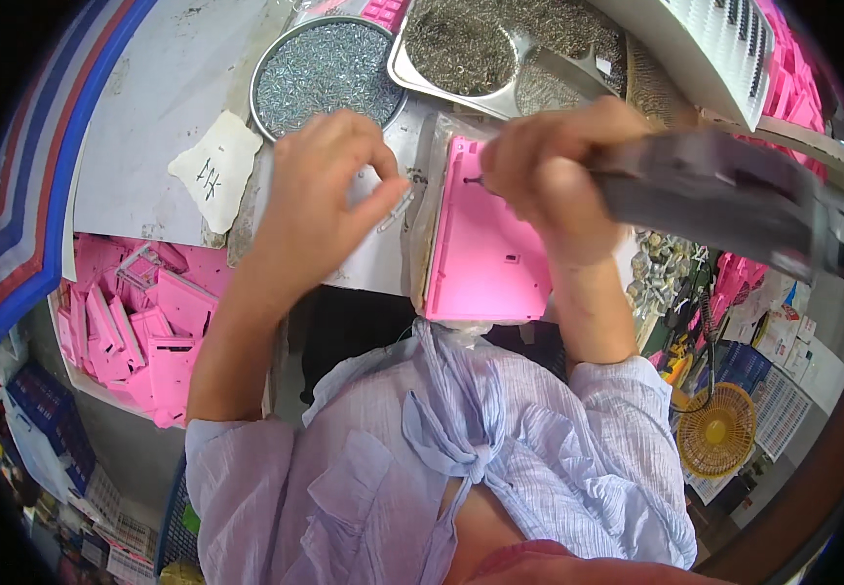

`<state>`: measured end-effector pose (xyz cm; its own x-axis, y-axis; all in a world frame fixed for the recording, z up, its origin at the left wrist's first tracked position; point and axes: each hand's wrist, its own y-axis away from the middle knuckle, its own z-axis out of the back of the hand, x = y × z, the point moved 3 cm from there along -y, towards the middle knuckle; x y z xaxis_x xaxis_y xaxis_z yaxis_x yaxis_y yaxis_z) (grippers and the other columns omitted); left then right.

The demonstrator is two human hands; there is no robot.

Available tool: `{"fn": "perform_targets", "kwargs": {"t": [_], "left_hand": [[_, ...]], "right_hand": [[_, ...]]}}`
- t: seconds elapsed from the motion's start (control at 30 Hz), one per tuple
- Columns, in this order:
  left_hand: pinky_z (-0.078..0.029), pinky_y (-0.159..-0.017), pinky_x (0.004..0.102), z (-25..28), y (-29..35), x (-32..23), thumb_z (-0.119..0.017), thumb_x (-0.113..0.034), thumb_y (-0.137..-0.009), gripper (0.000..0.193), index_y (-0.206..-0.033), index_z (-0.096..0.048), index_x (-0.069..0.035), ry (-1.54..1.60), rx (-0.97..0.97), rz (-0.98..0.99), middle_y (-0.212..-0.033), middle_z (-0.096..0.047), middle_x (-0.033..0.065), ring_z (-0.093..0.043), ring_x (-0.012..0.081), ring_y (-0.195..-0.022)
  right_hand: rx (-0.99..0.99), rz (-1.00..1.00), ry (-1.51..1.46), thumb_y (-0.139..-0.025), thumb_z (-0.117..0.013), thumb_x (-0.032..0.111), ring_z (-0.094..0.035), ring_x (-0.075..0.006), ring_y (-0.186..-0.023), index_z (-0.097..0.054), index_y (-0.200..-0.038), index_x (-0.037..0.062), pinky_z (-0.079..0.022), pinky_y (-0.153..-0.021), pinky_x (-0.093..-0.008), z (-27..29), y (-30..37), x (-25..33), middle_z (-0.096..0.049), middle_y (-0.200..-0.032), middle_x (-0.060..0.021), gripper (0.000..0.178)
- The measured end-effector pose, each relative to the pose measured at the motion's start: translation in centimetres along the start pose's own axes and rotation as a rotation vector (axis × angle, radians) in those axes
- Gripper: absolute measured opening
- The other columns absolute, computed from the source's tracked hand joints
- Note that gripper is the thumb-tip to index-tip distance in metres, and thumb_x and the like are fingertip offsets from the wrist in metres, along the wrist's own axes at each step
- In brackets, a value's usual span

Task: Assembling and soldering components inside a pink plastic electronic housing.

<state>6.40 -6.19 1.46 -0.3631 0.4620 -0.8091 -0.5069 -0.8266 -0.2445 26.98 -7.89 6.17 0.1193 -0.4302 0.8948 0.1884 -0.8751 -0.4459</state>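
Observation:
My right hand (568, 166) is wrapped around a dark electric screwdriver (705, 185). The thin bit points left and its tip is at the upper left part of a pink plastic panel (485, 249). That panel lies in a shallow tray or holder with a pale wrapped edge, near my body. My left hand (320, 200) hovers left of the panel with its fingers curled, thumb and index tips close together; whatever they may hold is too small or hidden to make out. Small silvery metal pieces (395, 210) lie on the table beside its thumb.
A round metal tray (254, 93) of small screws stands beyond my left hand. Right of it, a metal tray (401, 73) holds springs or similar small parts. Pink parts (134, 322) fill a box at left. A torn paper (212, 171), metal fittings (666, 278) and a yellow basket (716, 429) also show.

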Motion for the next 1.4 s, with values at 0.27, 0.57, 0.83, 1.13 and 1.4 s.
{"fn": "perform_targets", "kwargs": {"t": [0.27, 0.57, 0.83, 1.13, 1.4], "left_hand": [[-0.033, -0.084, 0.0378, -2.9, 2.0, -1.6, -0.08, -0.018, -0.078, 0.019, -0.094, -0.07, -0.014, -0.21, -0.156, -0.248, -0.097, -0.068, -0.0052, -0.059, 0.0167, -0.088], [-0.031, -0.08, 0.0396, -3.4, 3.0, -2.9, -0.083, -0.017, -0.074, 0.024, -0.093, -0.069, -0.015, -0.119, -0.21, -0.298, -0.092, -0.069, -0.0054, -0.058, 0.016, -0.08], [-0.034, -0.087, 0.0422, -2.0, 3.0, -2.1, -0.08, -0.021, -0.079, 0.016, -0.087, -0.068, -0.015, -0.067, -0.111, -0.398, -0.095, -0.07, -0.0045, -0.06, 0.0176, -0.087], [-0.037, -0.094, 0.0505, 1.3, -2.3, 5.2, -0.074, -0.025, -0.085, 0.009, -0.086, -0.076, -0.016, -0.694, -0.219, -0.048, -0.094, -0.068, -0.0032, -0.061, 0.0223, -0.102], [-0.037, -0.083, 0.0494, 1.3, -3.2, 4.0, -0.067, -0.018, -0.082, 0.013, -0.073, -0.066, -0.008, -0.696, -0.345, -0.083, -0.082, -0.062, 0.0089, -0.058, 0.029, -0.087]], "right_hand": [[0.082, 0.058, 0.107, -0.102, -0.062, 0.023, -0.043, -0.0125, -0.049, -0.053, -0.106, 0.0061, -0.037, -0.046, -0.0311, -0.6, -0.1, -0.2, -0.052, -0.06, -0.0052, 0.02], [0.052, -0.017, -0.257, -0.104, -0.056, 0.038, -0.046, -0.0106, -0.052, -0.053, -0.117, 0.0122, -0.041, -0.051, -0.0305, -2.1, 0.7, 5.2, -0.049, -0.063, 0.0044, 0.029], [0.023, -0.083, -0.266, -0.103, -0.06, 0.035, -0.046, -0.0114, -0.051, -0.053, -0.111, 0.009, -0.04, -0.049, -0.0312, -3.0, 1.8, 5.2, -0.049, -0.062, 0.0022, 0.028], [0.091, -0.223, 0.002, -0.097, -0.07, 0.02, -0.046, -0.0136, -0.053, -0.047, -0.1, 0.0041, -0.038, -0.049, -0.0323, -4.6, 4.3, 3.8, -0.05, -0.063, -0.0044, 0.029], [0.166, -0.16, 0.238, -0.081, -0.061, -0.013, -0.055, -0.0203, -0.058, -0.051, -0.088, 0.0028, -0.046, -0.054, -0.0342, -6.2, 4.8, 4.3, -0.057, -0.067, -0.011, 0.019]]}}
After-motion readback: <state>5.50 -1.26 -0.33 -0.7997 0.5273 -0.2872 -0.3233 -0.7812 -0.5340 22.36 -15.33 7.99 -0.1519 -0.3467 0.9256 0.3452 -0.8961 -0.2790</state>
